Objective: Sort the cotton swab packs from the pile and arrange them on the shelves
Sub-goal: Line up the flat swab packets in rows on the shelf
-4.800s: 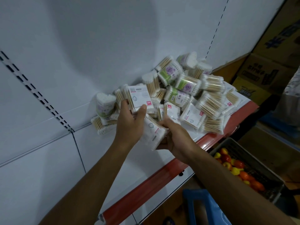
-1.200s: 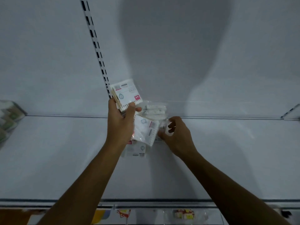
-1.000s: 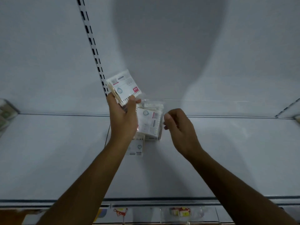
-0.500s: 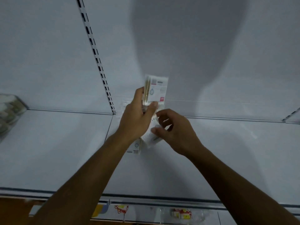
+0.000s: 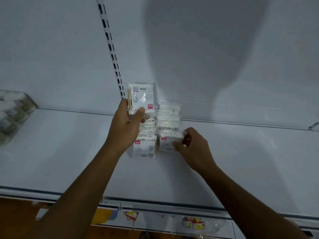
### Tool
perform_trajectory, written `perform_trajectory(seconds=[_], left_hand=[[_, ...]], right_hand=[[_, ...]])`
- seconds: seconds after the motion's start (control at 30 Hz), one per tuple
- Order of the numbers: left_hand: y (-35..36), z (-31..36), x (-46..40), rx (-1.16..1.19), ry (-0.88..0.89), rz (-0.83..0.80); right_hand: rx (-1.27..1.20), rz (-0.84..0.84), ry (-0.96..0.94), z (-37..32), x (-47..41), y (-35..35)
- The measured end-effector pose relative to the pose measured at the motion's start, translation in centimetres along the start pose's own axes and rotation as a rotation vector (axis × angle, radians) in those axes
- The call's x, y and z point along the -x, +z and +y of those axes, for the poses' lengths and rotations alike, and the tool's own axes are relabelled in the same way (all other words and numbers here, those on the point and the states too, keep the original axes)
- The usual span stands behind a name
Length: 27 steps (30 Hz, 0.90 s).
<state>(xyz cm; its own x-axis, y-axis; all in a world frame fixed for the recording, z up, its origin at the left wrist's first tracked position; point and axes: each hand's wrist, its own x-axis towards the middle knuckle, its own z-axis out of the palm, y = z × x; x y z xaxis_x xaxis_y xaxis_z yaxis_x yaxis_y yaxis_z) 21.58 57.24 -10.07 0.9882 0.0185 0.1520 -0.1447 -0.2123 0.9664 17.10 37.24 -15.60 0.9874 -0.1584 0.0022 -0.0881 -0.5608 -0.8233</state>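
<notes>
Head camera showed me the white shelf (image 5: 51,152) from above, with both arms reaching toward its back wall. What had changed in the last half second: the right hand (image 5: 193,147), which before was taking a pack from under the left hand, had carried it down, and it now pinched this flat pack (image 5: 168,143) between thumb and curled fingers and pressed it on the shelf surface, just beside another flat pack (image 5: 145,147) that was already lying there. The left hand (image 5: 126,125) had come back a little to the left and still gripped the remaining packs (image 5: 141,100) upright, fingers and thumb curled around their lower edge (I counted perhaps two, but I could not tell exactly).

For the task I judged this as one more pack almost placed, so the front row was growing to the right. Behind the two flat packs stood a small stack of packs (image 5: 168,116) against the back wall, touching it or very near.

About containers: at the far left edge of the shelf I saw round clear tubs (image 5: 12,111) with white swab heads and green labels inside; they were blurred, so I cannot say how many. Below the shelf lip, the price rail (image 5: 172,221) held some small coloured tags.
</notes>
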Motion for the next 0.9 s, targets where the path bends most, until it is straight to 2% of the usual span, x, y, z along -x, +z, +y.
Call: perform_trajectory(seconds=[0.27, 0.43, 0.53, 0.7, 0.83, 0.9], left_hand=[[-1.1, -0.8, 0.3, -0.054, 0.005, -0.035], [-1.9, -0.5, 0.1, -0.164, 0.11, -0.089], [-2.2, 0.2, -0.4, -0.193, 0.123, -0.135], [-1.5, 1.9, -1.1, -0.269, 0.122, -0.235], [-0.6, 2.9, -1.4, -0.344, 0.16, -0.267], [-0.2, 3.1, -1.4, -0.394, 0.186, -0.301]], right_hand=[[0.067, 0.032, 0.039, -0.4, -0.3, 1.7], [0.058, 0.068, 0.046, -0.8, -0.1, 1.4], [0.036, 0.17, -0.058, -0.9, 0.2, 0.7], [-0.048, 0.275, -0.41, -2.4, 0.3, -1.0], [0.058, 0.199, -0.423, -3.6, 0.3, -1.3], [0.109, 0.231, -0.421, -3.5, 0.2, -1.3]])
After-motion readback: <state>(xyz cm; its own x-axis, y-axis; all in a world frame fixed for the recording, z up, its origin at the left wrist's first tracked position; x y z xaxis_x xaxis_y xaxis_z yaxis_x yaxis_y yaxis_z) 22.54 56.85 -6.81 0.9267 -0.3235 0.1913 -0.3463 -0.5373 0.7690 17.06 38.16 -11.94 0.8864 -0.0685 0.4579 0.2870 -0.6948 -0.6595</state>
